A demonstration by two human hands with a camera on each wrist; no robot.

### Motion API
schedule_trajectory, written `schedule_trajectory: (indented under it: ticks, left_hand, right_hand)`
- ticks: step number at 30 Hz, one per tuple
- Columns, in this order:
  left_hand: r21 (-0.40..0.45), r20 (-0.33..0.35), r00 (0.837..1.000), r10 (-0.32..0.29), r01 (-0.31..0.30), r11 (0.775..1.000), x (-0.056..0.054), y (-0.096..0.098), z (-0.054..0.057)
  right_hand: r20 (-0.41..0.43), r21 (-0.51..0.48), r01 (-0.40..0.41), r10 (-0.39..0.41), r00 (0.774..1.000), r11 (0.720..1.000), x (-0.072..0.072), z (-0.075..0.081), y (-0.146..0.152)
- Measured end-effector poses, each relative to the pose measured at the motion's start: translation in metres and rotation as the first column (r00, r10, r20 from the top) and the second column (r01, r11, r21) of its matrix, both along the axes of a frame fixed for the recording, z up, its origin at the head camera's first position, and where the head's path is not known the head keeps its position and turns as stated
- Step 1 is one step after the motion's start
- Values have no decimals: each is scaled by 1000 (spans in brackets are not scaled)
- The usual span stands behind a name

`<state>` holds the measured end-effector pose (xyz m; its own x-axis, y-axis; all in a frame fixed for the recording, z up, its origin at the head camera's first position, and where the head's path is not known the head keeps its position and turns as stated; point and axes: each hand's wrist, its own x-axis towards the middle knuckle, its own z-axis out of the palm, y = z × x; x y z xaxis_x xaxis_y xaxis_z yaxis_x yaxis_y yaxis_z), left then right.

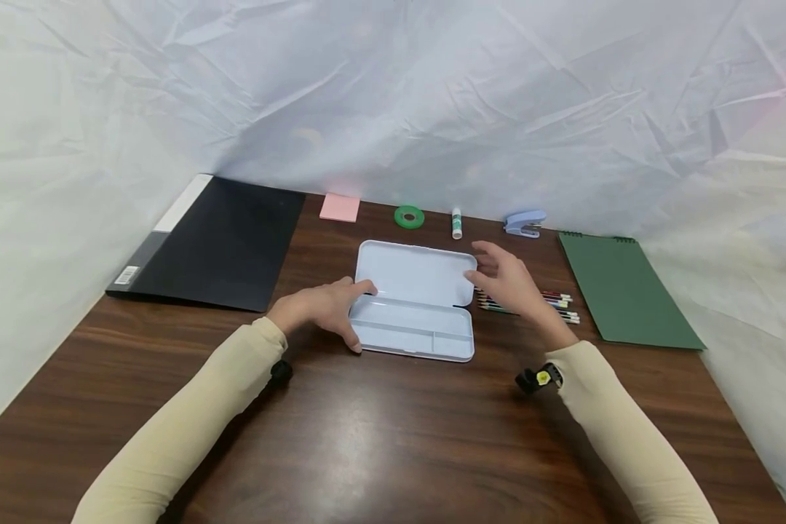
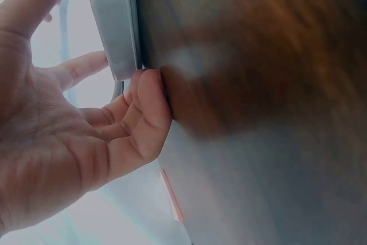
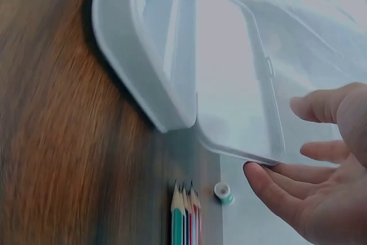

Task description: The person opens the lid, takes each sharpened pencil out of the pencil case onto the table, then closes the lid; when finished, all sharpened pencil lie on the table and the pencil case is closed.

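Note:
A white pencil case lies open on the table, its shallow base divided into compartments and its lid hinged back on the far side. My left hand grips the left end of the base, thumb at the front edge and index finger near the hinge. In the left wrist view, the other fingers curl against the case's end. My right hand is at the lid's right end. In the right wrist view, its fingertips touch the lid's edge, with the thumb apart from it.
Several pencils lie right of the case, partly under my right arm. Behind are pink sticky notes, green tape, a glue stick and a blue stapler. A black folder lies left, a green spiral pad right.

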<state>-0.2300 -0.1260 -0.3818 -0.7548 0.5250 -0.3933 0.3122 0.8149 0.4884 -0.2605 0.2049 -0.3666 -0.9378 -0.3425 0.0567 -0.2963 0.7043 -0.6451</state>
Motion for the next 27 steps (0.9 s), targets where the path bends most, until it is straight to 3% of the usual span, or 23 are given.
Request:
schedule_trajectory:
  ticks: [7,11,20,27]
  left_hand:
    - [-19,-12,1000,12,-12,1000,1,-3,1]
    - [-16,-20,1000,11,-11,1000,2,-4,2]
    - [-8,-53,999,6,-7,1000,1,-4,2]
    - [-21,-86,996,5,-7,1000,1,-3,-1]
  right_hand:
    - [34,-141,49,-44,998,989,5,4,-2]
    - [29,-175,56,-52,998,983,9,8,-6]
    - [-25,-167,-61,57,998,984,12,1,-14]
    - [-8,-181,-122,123,992,976,8,-3,-11]
